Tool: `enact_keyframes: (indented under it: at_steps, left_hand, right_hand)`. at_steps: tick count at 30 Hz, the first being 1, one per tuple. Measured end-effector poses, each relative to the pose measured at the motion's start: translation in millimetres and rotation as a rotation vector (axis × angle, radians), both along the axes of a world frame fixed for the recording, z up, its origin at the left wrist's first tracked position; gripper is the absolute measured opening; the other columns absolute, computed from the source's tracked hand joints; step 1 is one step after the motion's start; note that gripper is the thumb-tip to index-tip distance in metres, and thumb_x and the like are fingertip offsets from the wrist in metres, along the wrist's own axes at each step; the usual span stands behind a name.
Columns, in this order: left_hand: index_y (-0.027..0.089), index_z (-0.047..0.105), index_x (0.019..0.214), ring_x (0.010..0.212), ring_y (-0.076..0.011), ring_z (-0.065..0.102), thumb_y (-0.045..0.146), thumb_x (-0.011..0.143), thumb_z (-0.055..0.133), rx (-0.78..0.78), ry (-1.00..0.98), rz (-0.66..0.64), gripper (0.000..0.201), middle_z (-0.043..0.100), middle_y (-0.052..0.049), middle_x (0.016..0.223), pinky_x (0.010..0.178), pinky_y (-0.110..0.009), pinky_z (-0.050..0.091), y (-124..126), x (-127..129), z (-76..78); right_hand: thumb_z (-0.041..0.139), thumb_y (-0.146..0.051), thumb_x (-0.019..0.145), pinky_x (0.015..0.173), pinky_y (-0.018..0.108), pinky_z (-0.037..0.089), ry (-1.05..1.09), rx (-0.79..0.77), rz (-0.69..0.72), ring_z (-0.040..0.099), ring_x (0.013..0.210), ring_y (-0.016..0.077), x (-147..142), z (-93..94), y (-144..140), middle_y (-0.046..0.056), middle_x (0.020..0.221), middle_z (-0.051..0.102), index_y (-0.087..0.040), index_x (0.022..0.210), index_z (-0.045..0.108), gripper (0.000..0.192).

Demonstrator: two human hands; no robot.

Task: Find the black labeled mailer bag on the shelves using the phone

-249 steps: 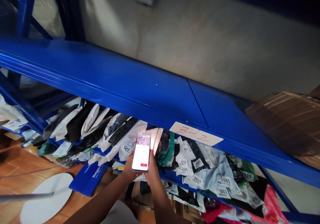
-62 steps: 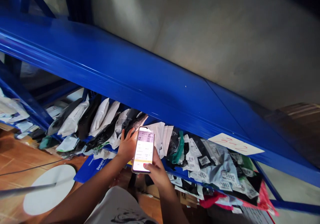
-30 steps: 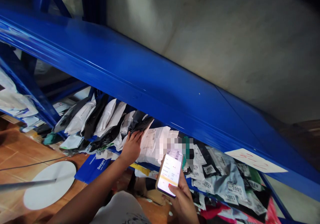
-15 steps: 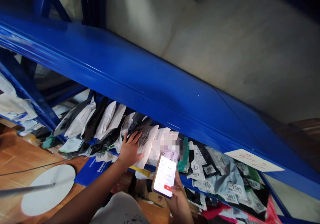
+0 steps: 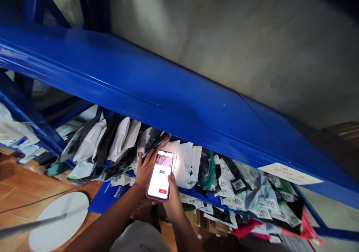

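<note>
Our left hand (image 5: 144, 169) spreads its fingers; our right hand (image 5: 174, 197) grips a phone (image 5: 160, 178).
Just beyond the left fingers stand parcels (image 5: 153, 139); just right of those fingers, the phone, which we'd best hold steady over one parcel.

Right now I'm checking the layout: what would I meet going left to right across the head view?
White disc, blue printed package, left hand, phone, 4005 label, white card with red writing.

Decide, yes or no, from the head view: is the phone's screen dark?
No: the phone in the right hand glows brightly, with a red button near its lower edge.
</note>
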State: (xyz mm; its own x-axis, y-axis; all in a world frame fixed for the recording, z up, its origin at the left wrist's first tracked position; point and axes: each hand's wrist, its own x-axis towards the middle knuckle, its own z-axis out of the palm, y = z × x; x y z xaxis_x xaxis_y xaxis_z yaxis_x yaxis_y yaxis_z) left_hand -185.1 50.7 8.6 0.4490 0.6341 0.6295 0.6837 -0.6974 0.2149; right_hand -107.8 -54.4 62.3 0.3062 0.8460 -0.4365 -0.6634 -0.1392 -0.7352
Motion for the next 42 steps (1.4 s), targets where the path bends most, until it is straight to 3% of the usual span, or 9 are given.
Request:
enact_keyframes:
  at_steps: [4, 10, 19, 27, 31, 36, 42]
  left_hand:
    - [0.028, 0.067, 0.119, 0.127, -0.0277, 0.050, 0.028, 0.094, 0.040, 0.035, -0.022, -0.022, 0.037, 0.067, -0.008, 0.123, 0.119, -0.052, 0.005, 4, 0, -10.5]
    - [0.028, 0.065, 0.122, 0.127, -0.0280, 0.051, 0.031, 0.096, 0.038, 0.027, -0.017, -0.024, 0.038, 0.067, -0.009, 0.122, 0.119, -0.054, 0.004, 6, -1, -16.0]
    - [0.030, 0.062, 0.127, 0.129, -0.0282, 0.049, 0.028, 0.094, 0.042, -0.024, -0.001, -0.048, 0.038, 0.065, -0.009, 0.127, 0.119, -0.054, 0.007, 7, -2, -13.9]
    - [0.028, 0.064, 0.124, 0.128, -0.0240, 0.050, 0.027, 0.095, 0.040, 0.072, -0.046, -0.058, 0.038, 0.068, -0.007, 0.121, 0.120, -0.047, -0.005, 9, -3, -12.7]
    - [0.026, 0.066, 0.121, 0.127, -0.0238, 0.050, 0.027, 0.094, 0.040, 0.068, -0.052, -0.060, 0.037, 0.069, -0.008, 0.119, 0.120, -0.046, -0.006, 9, -3, -13.0]
    - [0.028, 0.064, 0.124, 0.128, -0.0257, 0.050, 0.022, 0.093, 0.040, -0.003, -0.019, -0.040, 0.040, 0.066, -0.008, 0.125, 0.120, -0.052, 0.002, 6, -1, -9.5]
    - [0.026, 0.061, 0.128, 0.134, -0.0299, 0.042, 0.021, 0.090, 0.042, -0.216, 0.105, -0.018, 0.043, 0.054, -0.008, 0.141, 0.117, -0.060, 0.013, -2, 0, 10.3]
  right_hand:
    - [0.072, -0.050, 0.073, 0.054, 0.034, 0.059, -0.002, 0.002, -0.016, 0.073, 0.088, 0.0272, -6, 0.0, 8, 0.007, 0.115, 0.071, -0.029, 0.136, 0.040, 0.074]
    - [0.072, -0.059, 0.067, 0.048, 0.035, 0.058, -0.050, -0.047, -0.006, 0.073, 0.074, 0.0269, -10, 3.8, 12, 0.005, 0.101, 0.074, -0.028, 0.135, 0.037, 0.083]
    - [0.075, -0.062, 0.062, 0.045, 0.034, 0.058, -0.068, -0.032, -0.023, 0.072, 0.071, 0.0262, -10, 10.8, 15, 0.003, 0.095, 0.073, -0.026, 0.132, 0.037, 0.087]
    - [0.073, -0.061, 0.063, 0.045, 0.035, 0.058, -0.072, -0.021, -0.017, 0.072, 0.071, 0.0266, -13, 13.7, 16, 0.004, 0.093, 0.073, -0.025, 0.132, 0.036, 0.087]
    - [0.071, -0.048, 0.065, 0.045, 0.035, 0.057, -0.092, -0.005, -0.006, 0.072, 0.074, 0.0281, -13, 15.0, 13, 0.005, 0.096, 0.073, -0.025, 0.136, 0.033, 0.084]
    - [0.066, -0.019, 0.054, 0.047, 0.033, 0.058, -0.116, 0.014, 0.062, 0.072, 0.081, 0.0287, -10, 21.1, 2, 0.004, 0.103, 0.073, -0.026, 0.142, 0.025, 0.097]
    - [0.067, -0.016, 0.055, 0.038, 0.026, 0.050, -0.133, 0.051, 0.089, 0.071, 0.075, 0.0283, -6, 24.5, -13, 0.004, 0.088, 0.075, -0.022, 0.144, 0.028, 0.097]
